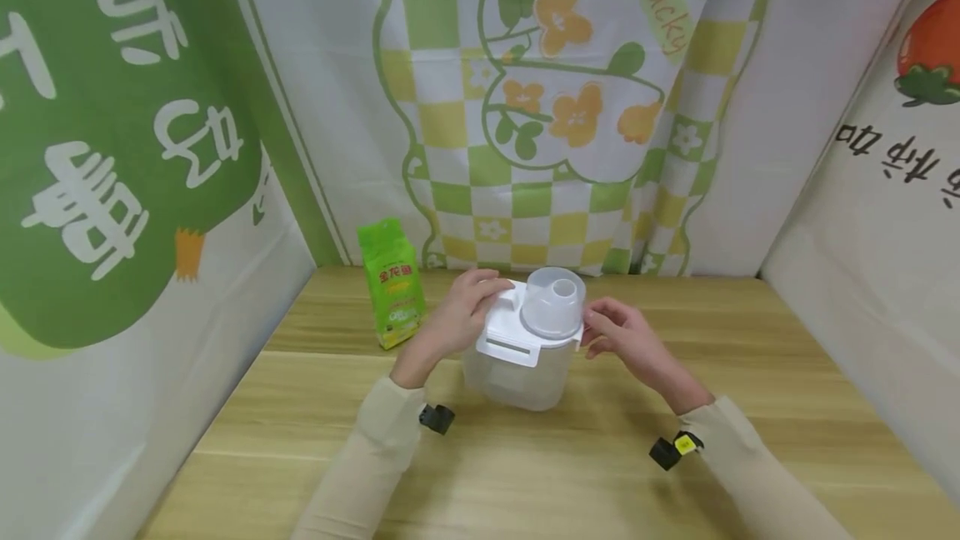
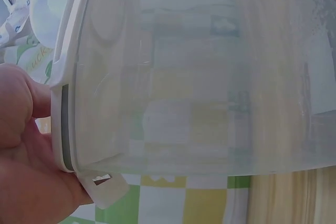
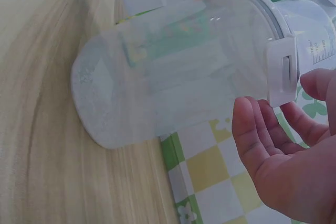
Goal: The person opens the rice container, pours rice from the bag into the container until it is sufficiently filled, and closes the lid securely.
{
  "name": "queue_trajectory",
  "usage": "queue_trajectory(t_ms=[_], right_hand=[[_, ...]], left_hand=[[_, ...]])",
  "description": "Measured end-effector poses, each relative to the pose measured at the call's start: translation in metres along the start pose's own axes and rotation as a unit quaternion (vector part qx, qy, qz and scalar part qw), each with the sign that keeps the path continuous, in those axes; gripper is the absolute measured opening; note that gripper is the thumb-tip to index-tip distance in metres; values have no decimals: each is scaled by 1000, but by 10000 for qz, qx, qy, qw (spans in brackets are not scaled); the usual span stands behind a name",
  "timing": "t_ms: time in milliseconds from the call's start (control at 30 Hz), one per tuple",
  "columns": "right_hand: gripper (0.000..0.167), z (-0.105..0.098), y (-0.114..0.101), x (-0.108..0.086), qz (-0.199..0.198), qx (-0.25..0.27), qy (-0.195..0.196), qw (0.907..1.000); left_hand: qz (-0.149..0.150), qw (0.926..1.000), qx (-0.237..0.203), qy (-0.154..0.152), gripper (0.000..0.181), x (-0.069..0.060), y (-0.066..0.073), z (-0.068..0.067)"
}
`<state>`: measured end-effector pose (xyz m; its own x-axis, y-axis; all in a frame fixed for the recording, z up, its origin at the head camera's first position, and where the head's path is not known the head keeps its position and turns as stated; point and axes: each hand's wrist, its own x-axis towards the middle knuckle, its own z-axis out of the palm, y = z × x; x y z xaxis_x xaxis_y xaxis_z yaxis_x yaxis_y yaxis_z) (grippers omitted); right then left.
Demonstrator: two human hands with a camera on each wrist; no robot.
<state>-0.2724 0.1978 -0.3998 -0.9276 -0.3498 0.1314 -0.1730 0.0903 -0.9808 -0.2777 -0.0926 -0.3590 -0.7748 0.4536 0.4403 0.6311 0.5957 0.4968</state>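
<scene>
A translucent container point(image 1: 517, 377) stands upright with a white lid point(image 1: 504, 325) on it and a clear cup point(image 1: 553, 303) on top of the lid. My left hand point(image 1: 459, 317) holds the lid's left side; a side latch point(image 2: 107, 190) sticks outward beside that hand point(image 2: 31, 150). On the other side, my right hand point(image 1: 628, 338) is at the lid's edge. In the right wrist view, the thumb and bent fingers of that hand point(image 3: 294, 145) are around a slotted latch point(image 3: 282, 72), touching near its edge. The container's inside looks empty, though its wall is cloudy.
A green packet point(image 1: 393, 286) stands upright on the wooden table point(image 1: 315, 407), left of the container. Behind the table hangs a checked, flowered curtain point(image 1: 532, 215). Printed cloth walls rise at the left and right. Each sleeve cuff has a small dark device near it.
</scene>
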Motion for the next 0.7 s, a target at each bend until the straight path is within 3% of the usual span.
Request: queue_trajectory(t_ms=[200,400,533,633,700], right_hand=[[25,2,0,-2,90,35,-25,10000],[23,3,2,-3,52,102,-182,9998],[25,4,3,-4,29,61,-270,9996],[27,5,2,-5,21,7,-335,9994],[27,4,3,-6,24,-15,-371,9993]], left_hand=[[-134,9999,8,65,30,-1,-2,-1],[-336,9986,4,406,29,1,-6,2],[-908,9940,-210,578,32,3,-9,7],[-1494,9839,-664,715,41,3,-12,11],[-1701,9767,-982,860,46,3,-15,13]])
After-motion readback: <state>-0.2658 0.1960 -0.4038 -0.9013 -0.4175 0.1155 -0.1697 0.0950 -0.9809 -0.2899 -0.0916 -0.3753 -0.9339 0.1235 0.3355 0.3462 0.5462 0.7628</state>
